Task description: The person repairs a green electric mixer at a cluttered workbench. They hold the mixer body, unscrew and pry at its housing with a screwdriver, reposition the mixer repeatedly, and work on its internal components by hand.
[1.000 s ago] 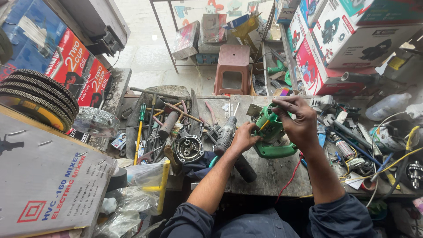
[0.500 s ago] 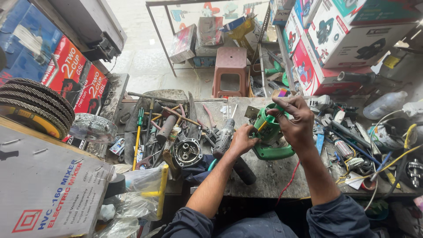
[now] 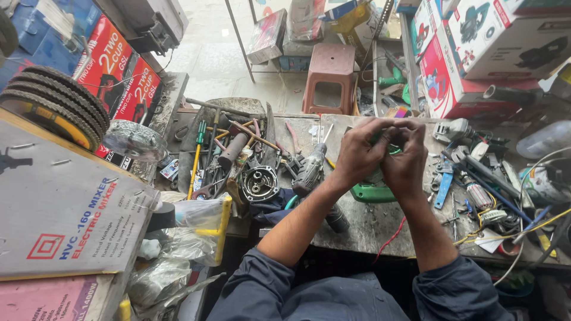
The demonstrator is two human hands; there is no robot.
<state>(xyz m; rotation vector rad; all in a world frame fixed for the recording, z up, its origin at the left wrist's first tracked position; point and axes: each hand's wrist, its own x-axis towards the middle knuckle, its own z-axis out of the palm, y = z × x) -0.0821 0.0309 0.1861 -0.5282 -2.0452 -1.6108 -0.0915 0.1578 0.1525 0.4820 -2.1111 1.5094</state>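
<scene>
Where hands (image 3: 383, 157) meet: glossy green housing (image 3: 372, 191).

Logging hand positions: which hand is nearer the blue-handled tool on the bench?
Right. The right hand grips the green power tool just left of the blue-handled tool; the left hand sits farther left, on the tool's other side.

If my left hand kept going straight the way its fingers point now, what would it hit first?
Your left hand points toward your right hand, and the two already touch over the green power tool. So it would press into the right hand's fingers first, though depth is hard to judge from above.
</scene>
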